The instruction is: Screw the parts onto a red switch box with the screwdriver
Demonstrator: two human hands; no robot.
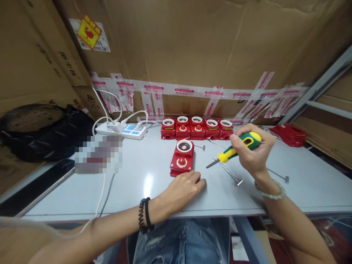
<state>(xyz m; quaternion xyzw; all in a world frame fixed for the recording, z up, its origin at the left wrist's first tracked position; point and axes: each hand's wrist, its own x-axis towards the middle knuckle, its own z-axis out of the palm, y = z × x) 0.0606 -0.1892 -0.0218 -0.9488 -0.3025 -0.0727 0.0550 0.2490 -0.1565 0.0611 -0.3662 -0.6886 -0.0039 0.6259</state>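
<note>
A red unit with a round white-ringed window and a red dome lies face up mid-table. Close to its front edge, my left hand rests on the table with its fingers curled; anything inside them is hidden. My right hand is raised off the table, wrapped round the yellow-and-green handle of a screwdriver. The screwdriver's dark shaft points left and down, apart from the red unit. Beneath it lies a metal rod with a short crosspiece. A similar rod is partly behind my right wrist.
Several red units stand in a row along the back. A white power strip with plugged cables sits to their left, near a black bag. Red parts lie at the right. Taped cardboard walls the back; a cable crosses my left forearm.
</note>
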